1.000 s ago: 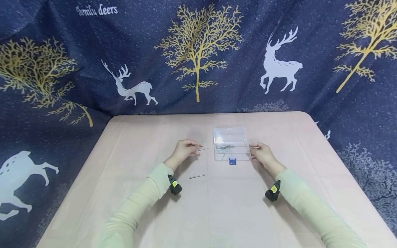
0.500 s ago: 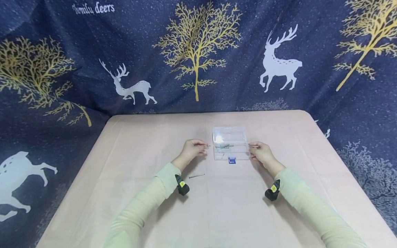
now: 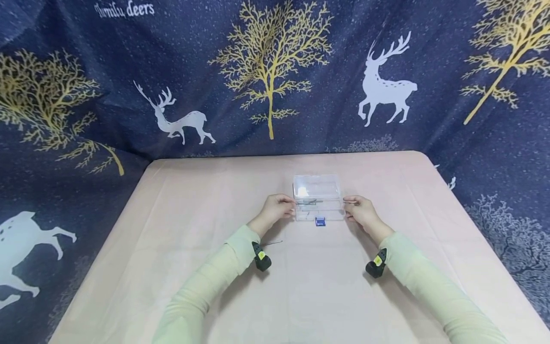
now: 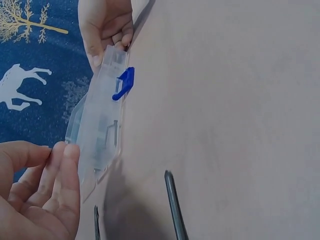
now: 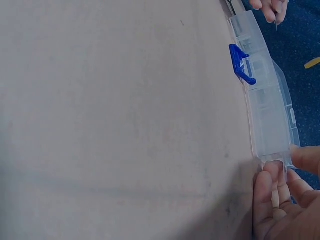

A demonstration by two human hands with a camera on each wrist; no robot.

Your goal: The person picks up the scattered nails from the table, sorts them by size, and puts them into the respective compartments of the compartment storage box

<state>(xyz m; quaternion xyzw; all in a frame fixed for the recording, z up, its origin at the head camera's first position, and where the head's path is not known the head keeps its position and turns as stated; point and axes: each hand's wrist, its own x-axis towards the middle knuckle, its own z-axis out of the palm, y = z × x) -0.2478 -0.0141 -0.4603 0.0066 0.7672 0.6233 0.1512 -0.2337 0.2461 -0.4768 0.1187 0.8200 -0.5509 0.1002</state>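
My left hand (image 3: 278,209) is at the left end of a clear plastic compartment box (image 4: 100,115). Thumb and fingertips pinch a thin nail (image 5: 276,21), mostly hidden by the fingers. At the opposite end, my right hand (image 3: 360,210) grips the box, thumb on one side and fingers below. The lid (image 3: 317,186) stands raised at the back, and a blue latch (image 3: 320,221) hangs at the front. Several nails (image 3: 307,202) lie inside the compartments. On the table, a loose nail (image 4: 175,205) lies by the left wrist, with a thinner one (image 4: 97,222) close to the box.
A pale pink cloth covers the table (image 3: 326,286). Behind it hangs a dark blue curtain (image 3: 318,134) printed with deer and trees. Black wrist cameras (image 3: 261,260) are strapped over both sleeves.
My left hand has moved right with the nail, from beside the box to its left end. My right hand has stayed on the box. The left wrist now partly covers the loose nail.
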